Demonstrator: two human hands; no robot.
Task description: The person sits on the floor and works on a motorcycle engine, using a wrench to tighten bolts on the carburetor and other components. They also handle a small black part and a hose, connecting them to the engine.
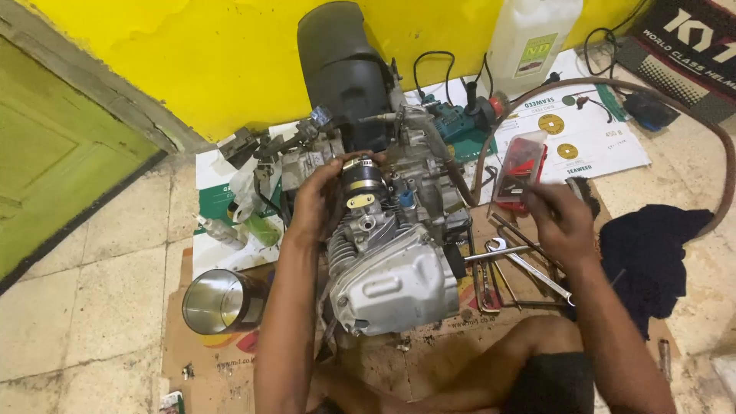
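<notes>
A small silver engine (391, 280) lies on cardboard on the floor in front of me. My left hand (318, 199) is wrapped around the black rubber intake sleeve (362, 180) on top of the engine. My right hand (558, 218) hovers blurred over a cluster of wrenches (510, 257) to the right of the engine; whether it holds anything is unclear. A tall black air-filter housing (341, 69) rises behind the engine.
A steel cup (222, 300) lies on its side at left. A red parts box (520, 165), a teal power tool (464, 123), a white jug (529, 38), a hose (690, 115) and a dark cloth (652, 253) surround the work area. Yellow wall behind.
</notes>
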